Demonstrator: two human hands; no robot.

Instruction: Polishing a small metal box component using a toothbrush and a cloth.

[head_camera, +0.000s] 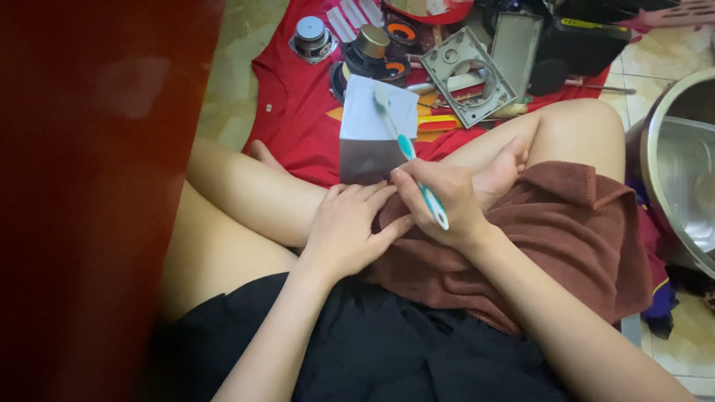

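Right hand (445,199) pinches toothbrush (406,149) mid-handle; long axis runs up-left from grip, bristle head against upper face of upright metal plate (370,132). Left hand (346,227), just left of grip, fingers curled, steadies plate's lower edge on brown towel (566,231).

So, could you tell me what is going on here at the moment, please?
A person sits cross-legged on the floor. The right hand holds a teal and white toothbrush, its head against a flat grey metal piece standing upright over the lap. The left hand steadies that piece at its base, beside a brown towel. Ahead, speaker parts and a grey plastic frame lie on a red cloth; a metal basin sits to the right.
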